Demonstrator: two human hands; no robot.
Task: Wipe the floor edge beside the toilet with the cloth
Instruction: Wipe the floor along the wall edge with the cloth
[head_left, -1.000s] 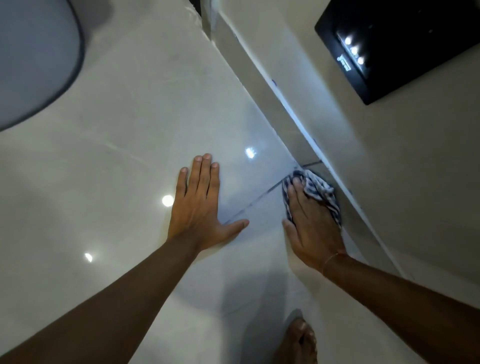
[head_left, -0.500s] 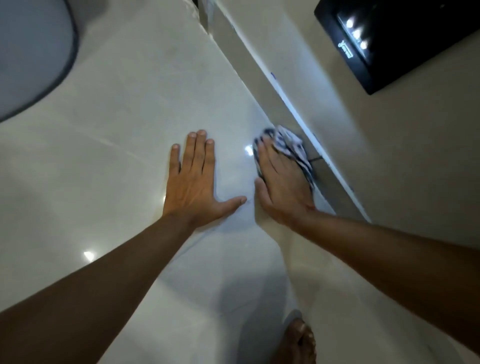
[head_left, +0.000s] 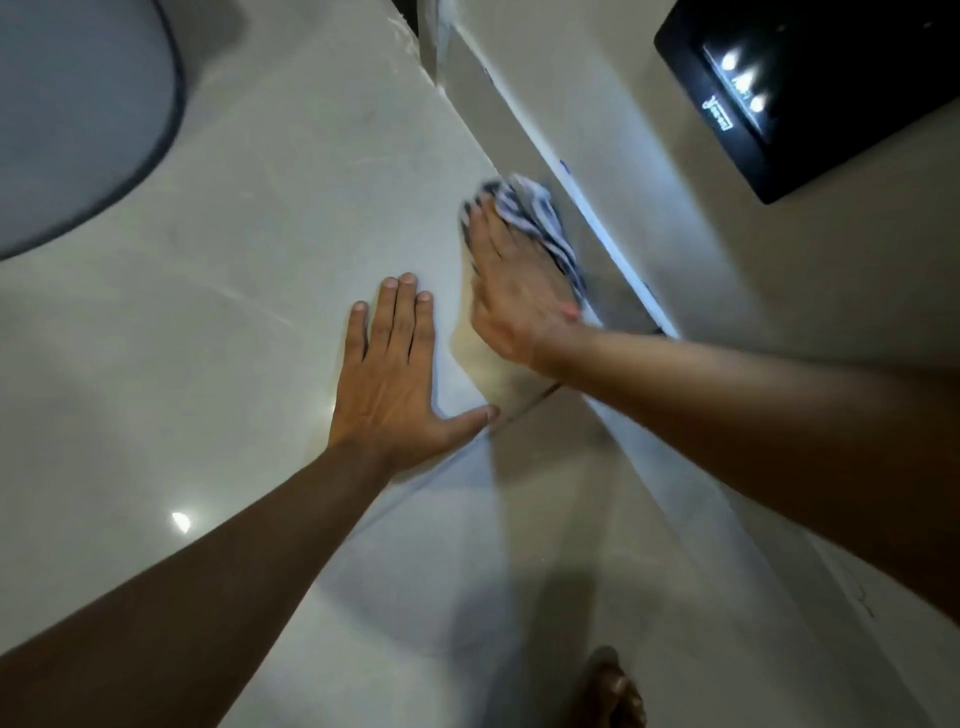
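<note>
Right hand: the right hand (head_left: 511, 291) is laid flat, fingers stretched out and close together, palm pressed down on the crumpled blue-and-white striped cloth (head_left: 535, 218); nothing is pinched, and the hand is blurred.
Cloth: the cloth is trapped between the right hand and the glossy pale-grey tiled floor (head_left: 249, 291), bunched past the fingertips and along the outer side of the hand, right at the floor's edge where the low grey skirting strip (head_left: 524, 127) is met; whether the strip itself is touched cannot be told.
Left hand: the left hand (head_left: 395, 384) is planted flat and empty on the floor, fingers together, thumb splayed out towards the right wrist, just beside the right hand but apart from it.
Floor: a dark grout line (head_left: 524, 405) is seen running from the left thumb tip towards the wall; small bright light spots are reflected in the tiles.
Toilet: the rounded grey toilet body with a dark rim (head_left: 78, 114) is seen at the far left corner, well apart from both hands.
Wall: a black glossy panel with three white lights (head_left: 810, 78) is mounted on the beige wall (head_left: 727, 249) above the skirting.
Foot: a bare foot (head_left: 613, 691) is set on the floor at the near edge.
</note>
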